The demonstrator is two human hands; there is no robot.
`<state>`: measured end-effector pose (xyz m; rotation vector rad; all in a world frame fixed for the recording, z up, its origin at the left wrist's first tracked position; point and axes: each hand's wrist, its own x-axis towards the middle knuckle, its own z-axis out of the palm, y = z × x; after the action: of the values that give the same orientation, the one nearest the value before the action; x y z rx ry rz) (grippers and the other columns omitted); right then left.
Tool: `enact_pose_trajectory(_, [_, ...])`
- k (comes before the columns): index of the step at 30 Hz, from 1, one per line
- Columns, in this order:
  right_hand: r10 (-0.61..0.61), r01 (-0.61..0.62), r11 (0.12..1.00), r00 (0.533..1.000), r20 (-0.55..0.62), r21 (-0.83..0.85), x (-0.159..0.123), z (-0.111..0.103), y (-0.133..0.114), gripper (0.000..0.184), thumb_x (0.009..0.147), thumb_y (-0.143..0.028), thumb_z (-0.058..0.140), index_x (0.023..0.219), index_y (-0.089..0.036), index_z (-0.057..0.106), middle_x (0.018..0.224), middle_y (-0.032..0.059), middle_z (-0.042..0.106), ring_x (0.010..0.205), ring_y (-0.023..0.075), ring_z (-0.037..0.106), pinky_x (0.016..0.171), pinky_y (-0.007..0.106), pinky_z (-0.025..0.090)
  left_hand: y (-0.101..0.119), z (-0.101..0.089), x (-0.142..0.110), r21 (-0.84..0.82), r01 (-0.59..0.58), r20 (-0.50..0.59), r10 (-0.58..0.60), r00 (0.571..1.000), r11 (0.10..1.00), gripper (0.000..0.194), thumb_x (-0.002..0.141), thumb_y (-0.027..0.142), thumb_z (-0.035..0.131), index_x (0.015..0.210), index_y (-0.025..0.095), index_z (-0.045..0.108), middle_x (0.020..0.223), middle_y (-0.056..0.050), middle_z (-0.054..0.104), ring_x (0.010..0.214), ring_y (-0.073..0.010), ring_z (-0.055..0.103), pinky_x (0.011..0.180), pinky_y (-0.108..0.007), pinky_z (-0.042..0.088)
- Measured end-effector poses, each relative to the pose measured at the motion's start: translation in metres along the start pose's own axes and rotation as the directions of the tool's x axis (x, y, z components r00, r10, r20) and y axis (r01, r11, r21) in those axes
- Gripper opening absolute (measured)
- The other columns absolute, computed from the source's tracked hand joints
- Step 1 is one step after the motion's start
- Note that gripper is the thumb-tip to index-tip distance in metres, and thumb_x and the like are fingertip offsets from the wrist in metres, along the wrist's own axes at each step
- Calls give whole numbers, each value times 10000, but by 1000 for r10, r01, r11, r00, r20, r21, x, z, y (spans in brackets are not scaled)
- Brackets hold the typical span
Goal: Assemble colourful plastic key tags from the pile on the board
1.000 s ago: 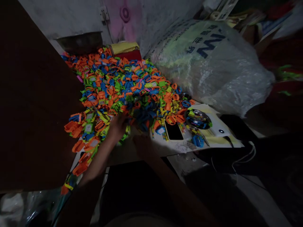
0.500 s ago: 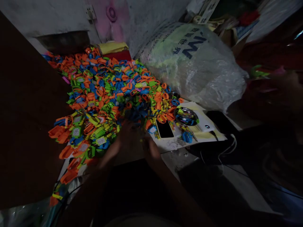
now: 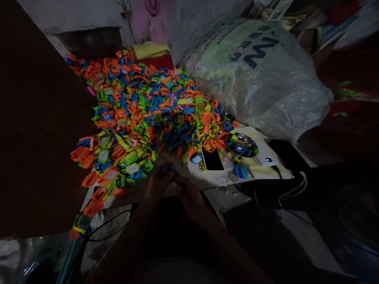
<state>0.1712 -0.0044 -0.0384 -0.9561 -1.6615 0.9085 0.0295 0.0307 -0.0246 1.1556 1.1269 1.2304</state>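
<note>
My left hand (image 3: 156, 183) is closed around a blue plastic toy watch (image 3: 171, 169), close to the table's front edge. Right beside it, my right hand (image 3: 187, 190) has its fingers pinched together against the watch. A small yellow piece (image 3: 174, 184) shows at its fingertips, too dark to make out clearly. Beyond both hands spreads a big heap of orange, blue and green toy watches (image 3: 133, 106), some with white printed faces. Small yellow pieces (image 3: 146, 152) lie among them. Shadow hides much of the fingers.
A phone (image 3: 212, 159) lies right of my hands. Past it stand a round metal bowl (image 3: 256, 148) of small parts and a white device (image 3: 268, 157) with a cable. A large filled plastic bag (image 3: 260, 86) bulges behind. A dark brown panel (image 3: 38, 126) borders the left.
My hands have drawn back from the heap's edge and come together, with a blue toy watch now visible between them. The view has shifted slightly.
</note>
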Motion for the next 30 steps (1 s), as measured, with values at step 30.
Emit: enact_pose_trajectory(30, [-197,170,950,977,-80,-263,2,-18,-22,165,906,-118,494,1017,-234,531,986,41,628,903,163,596,760,294,491,35,-19,-40,665,-333,250,220,943,669,450,815,356,696,1245,301,576,1213,-52,630,1093,-218,612,882,-330,522])
